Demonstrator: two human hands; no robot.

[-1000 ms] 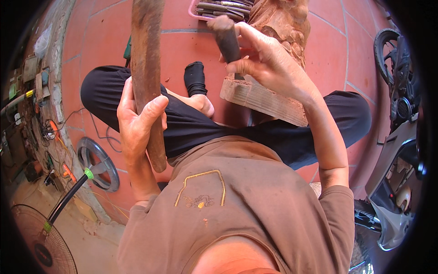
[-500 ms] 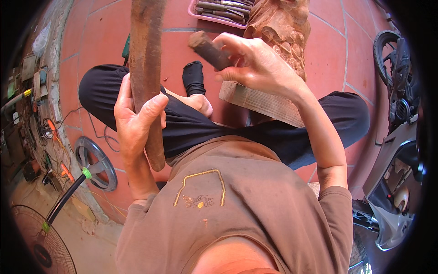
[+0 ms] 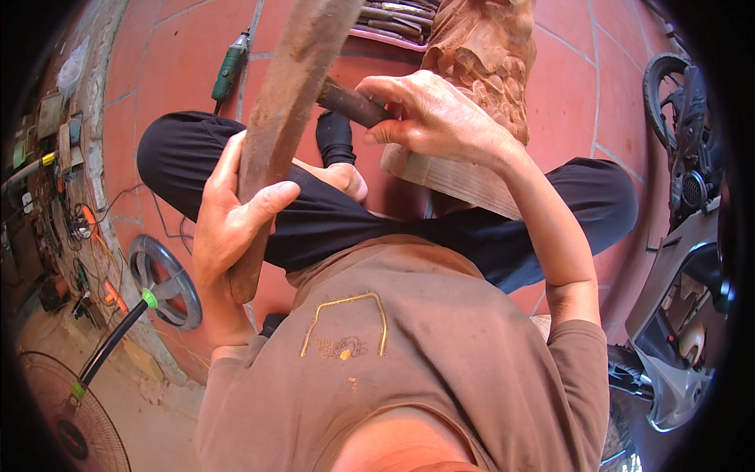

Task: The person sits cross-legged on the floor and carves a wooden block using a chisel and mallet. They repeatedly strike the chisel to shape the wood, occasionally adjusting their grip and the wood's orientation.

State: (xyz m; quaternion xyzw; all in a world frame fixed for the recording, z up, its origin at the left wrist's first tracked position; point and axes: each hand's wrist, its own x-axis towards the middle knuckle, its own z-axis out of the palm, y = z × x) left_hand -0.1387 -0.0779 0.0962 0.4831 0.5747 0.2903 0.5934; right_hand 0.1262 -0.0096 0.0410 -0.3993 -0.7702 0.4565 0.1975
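My left hand (image 3: 224, 228) is wrapped round the lower part of a long, flat-sided wooden bar (image 3: 295, 86), which slants up and to the right. My right hand (image 3: 440, 114) grips a short, dark brown rod (image 3: 354, 106) like a tool handle, fingers and thumb closed on its right end. Its left end meets the bar's right edge in view; I cannot tell whether they touch. Beyond my right hand lies a reddish-brown carved wooden piece (image 3: 480, 71), with a pale wooden block (image 3: 452, 181) at its near end.
A green rotary tool (image 3: 229, 69) lies on the red tiles at the far left. Several slim hand tools fill a pink tray (image 3: 385, 38) at the back. A fan (image 3: 71, 425) with a round grey base (image 3: 185, 303) stands left, a motorbike (image 3: 680, 315) right.
The wooden bar has tilted, its top swinging right and uncovering the green tool. The dark rod has dropped slightly and levelled, its left end now at the bar's edge.
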